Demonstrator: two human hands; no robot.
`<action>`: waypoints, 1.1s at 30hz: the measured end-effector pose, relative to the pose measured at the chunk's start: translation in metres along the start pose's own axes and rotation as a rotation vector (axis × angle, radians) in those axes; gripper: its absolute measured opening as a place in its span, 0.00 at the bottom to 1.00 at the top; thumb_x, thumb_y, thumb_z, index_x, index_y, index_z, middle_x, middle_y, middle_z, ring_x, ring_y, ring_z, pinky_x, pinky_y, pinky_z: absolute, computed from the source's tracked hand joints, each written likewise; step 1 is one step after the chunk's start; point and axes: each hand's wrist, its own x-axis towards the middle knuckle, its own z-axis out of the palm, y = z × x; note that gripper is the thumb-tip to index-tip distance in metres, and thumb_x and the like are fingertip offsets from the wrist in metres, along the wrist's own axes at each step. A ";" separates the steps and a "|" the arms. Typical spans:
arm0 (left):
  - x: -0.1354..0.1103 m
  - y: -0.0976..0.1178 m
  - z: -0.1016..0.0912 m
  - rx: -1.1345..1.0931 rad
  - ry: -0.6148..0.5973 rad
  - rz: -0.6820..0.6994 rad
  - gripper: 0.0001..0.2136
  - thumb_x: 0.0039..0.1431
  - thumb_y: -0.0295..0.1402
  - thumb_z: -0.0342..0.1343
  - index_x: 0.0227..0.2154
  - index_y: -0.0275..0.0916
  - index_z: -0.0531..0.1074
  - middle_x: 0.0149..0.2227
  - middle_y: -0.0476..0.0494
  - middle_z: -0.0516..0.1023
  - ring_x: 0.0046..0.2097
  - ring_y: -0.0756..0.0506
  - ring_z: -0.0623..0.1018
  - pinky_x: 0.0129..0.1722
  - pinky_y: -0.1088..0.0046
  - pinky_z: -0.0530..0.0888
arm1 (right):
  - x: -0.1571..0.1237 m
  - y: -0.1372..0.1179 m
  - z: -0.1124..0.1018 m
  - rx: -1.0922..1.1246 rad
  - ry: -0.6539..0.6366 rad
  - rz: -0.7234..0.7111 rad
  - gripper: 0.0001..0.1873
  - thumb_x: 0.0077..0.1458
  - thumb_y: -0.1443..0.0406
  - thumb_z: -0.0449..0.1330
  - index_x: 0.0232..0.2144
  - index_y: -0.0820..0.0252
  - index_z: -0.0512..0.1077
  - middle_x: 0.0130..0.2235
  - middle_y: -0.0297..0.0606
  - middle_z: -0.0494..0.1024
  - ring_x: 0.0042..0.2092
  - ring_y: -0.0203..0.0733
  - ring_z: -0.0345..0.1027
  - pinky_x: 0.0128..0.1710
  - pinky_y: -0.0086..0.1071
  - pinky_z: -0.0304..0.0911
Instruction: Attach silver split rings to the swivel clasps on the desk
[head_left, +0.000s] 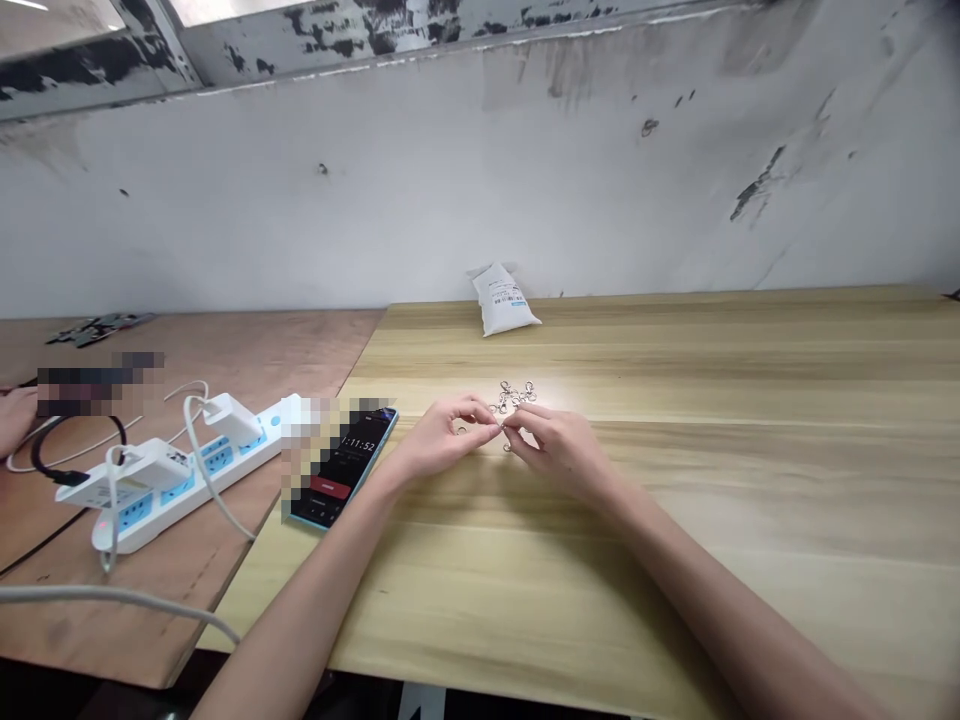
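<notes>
a workshop, scuffed white wall [480, 190], pale wood workbench [750, 480], plywood table [247, 340], plugged-in power strip [150, 510]

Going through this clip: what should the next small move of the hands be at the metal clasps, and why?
Probably ease the pinch slightly back from the metal clasps. The fingertips of the left hand and right hand meet right beside that close cluster on the wooden table, so a little space may help. What they pinch is too small to make out.
</notes>
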 end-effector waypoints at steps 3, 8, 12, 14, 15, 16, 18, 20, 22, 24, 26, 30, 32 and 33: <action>0.000 -0.002 0.002 0.013 -0.006 0.007 0.08 0.60 0.36 0.56 0.31 0.39 0.77 0.39 0.44 0.77 0.43 0.46 0.76 0.38 0.72 0.72 | 0.001 0.001 -0.001 -0.086 -0.012 -0.068 0.12 0.62 0.67 0.52 0.30 0.57 0.74 0.29 0.33 0.78 0.28 0.33 0.67 0.25 0.29 0.46; 0.000 -0.008 0.005 0.059 -0.012 0.025 0.06 0.59 0.31 0.55 0.31 0.39 0.76 0.38 0.45 0.77 0.43 0.46 0.76 0.40 0.71 0.72 | 0.001 0.000 -0.001 -0.113 -0.001 -0.102 0.11 0.61 0.67 0.53 0.29 0.57 0.74 0.28 0.32 0.79 0.27 0.33 0.68 0.24 0.28 0.46; 0.001 -0.010 0.004 0.207 0.020 0.085 0.05 0.57 0.28 0.56 0.30 0.40 0.76 0.38 0.47 0.76 0.43 0.46 0.75 0.42 0.70 0.72 | 0.001 -0.001 0.002 -0.026 0.018 -0.021 0.07 0.57 0.68 0.56 0.28 0.57 0.72 0.25 0.30 0.78 0.23 0.31 0.65 0.23 0.27 0.49; 0.001 -0.011 0.004 0.305 0.043 0.133 0.05 0.57 0.27 0.56 0.30 0.40 0.76 0.38 0.47 0.76 0.44 0.46 0.74 0.44 0.69 0.71 | 0.002 -0.002 0.002 0.040 0.037 -0.004 0.06 0.57 0.68 0.57 0.28 0.57 0.71 0.26 0.30 0.78 0.22 0.31 0.63 0.24 0.26 0.51; 0.001 -0.011 0.004 0.355 0.058 0.156 0.05 0.57 0.27 0.55 0.29 0.40 0.75 0.38 0.47 0.76 0.44 0.46 0.74 0.45 0.67 0.70 | 0.002 -0.004 0.002 0.076 0.050 -0.010 0.06 0.57 0.68 0.57 0.29 0.57 0.71 0.27 0.31 0.78 0.23 0.31 0.63 0.25 0.26 0.53; 0.002 -0.012 0.004 0.404 0.075 0.173 0.05 0.57 0.27 0.55 0.29 0.40 0.75 0.38 0.47 0.76 0.44 0.45 0.73 0.46 0.66 0.69 | 0.002 -0.005 0.001 0.113 0.056 -0.026 0.06 0.57 0.69 0.56 0.29 0.57 0.71 0.28 0.32 0.78 0.24 0.31 0.63 0.26 0.25 0.54; 0.002 -0.013 0.004 0.484 0.120 0.180 0.05 0.58 0.28 0.56 0.28 0.40 0.74 0.39 0.47 0.76 0.44 0.45 0.73 0.47 0.65 0.68 | 0.003 -0.008 -0.002 0.185 0.036 -0.070 0.07 0.58 0.69 0.55 0.29 0.57 0.71 0.30 0.33 0.78 0.26 0.32 0.64 0.27 0.25 0.56; 0.002 -0.013 0.003 0.524 0.175 0.168 0.04 0.58 0.28 0.56 0.29 0.39 0.74 0.40 0.46 0.76 0.45 0.44 0.72 0.47 0.64 0.67 | 0.003 -0.009 -0.004 0.239 -0.016 -0.095 0.08 0.59 0.69 0.54 0.28 0.57 0.70 0.30 0.34 0.77 0.27 0.32 0.64 0.28 0.26 0.56; 0.002 -0.012 0.002 0.532 0.216 0.165 0.04 0.59 0.29 0.56 0.29 0.39 0.74 0.42 0.45 0.75 0.45 0.44 0.72 0.48 0.64 0.67 | 0.002 -0.009 -0.005 0.267 -0.056 -0.051 0.08 0.58 0.69 0.54 0.29 0.57 0.70 0.29 0.33 0.76 0.26 0.33 0.63 0.28 0.26 0.56; 0.002 -0.010 0.002 0.534 0.235 0.180 0.03 0.59 0.29 0.57 0.31 0.40 0.75 0.43 0.45 0.75 0.46 0.43 0.71 0.49 0.63 0.66 | 0.002 -0.008 -0.004 0.291 -0.043 0.089 0.05 0.59 0.66 0.55 0.33 0.57 0.71 0.29 0.34 0.76 0.25 0.33 0.62 0.27 0.27 0.56; 0.001 -0.007 0.004 0.533 0.237 0.201 0.03 0.59 0.30 0.57 0.32 0.40 0.75 0.44 0.44 0.75 0.47 0.43 0.71 0.49 0.63 0.66 | 0.002 -0.008 -0.002 0.356 -0.045 0.234 0.08 0.60 0.61 0.56 0.39 0.57 0.71 0.30 0.34 0.76 0.24 0.32 0.61 0.26 0.28 0.57; -0.001 0.000 0.006 0.505 0.265 0.269 0.03 0.60 0.31 0.57 0.31 0.41 0.75 0.44 0.44 0.75 0.48 0.43 0.71 0.50 0.64 0.66 | 0.005 -0.008 -0.003 0.546 -0.181 0.298 0.14 0.61 0.57 0.54 0.32 0.59 0.73 0.27 0.33 0.73 0.24 0.33 0.58 0.24 0.27 0.55; -0.001 0.003 0.006 0.495 0.293 0.282 0.04 0.59 0.30 0.56 0.31 0.41 0.75 0.44 0.44 0.75 0.49 0.43 0.71 0.51 0.63 0.65 | 0.006 -0.004 -0.006 0.574 -0.226 0.287 0.16 0.62 0.57 0.54 0.28 0.60 0.73 0.24 0.32 0.72 0.23 0.33 0.57 0.23 0.27 0.53; -0.001 0.003 0.005 0.492 0.302 0.276 0.04 0.59 0.29 0.56 0.30 0.41 0.75 0.45 0.44 0.75 0.49 0.43 0.71 0.51 0.63 0.65 | 0.006 -0.001 -0.007 0.552 -0.232 0.274 0.15 0.61 0.57 0.55 0.27 0.60 0.73 0.24 0.32 0.72 0.23 0.33 0.57 0.23 0.27 0.53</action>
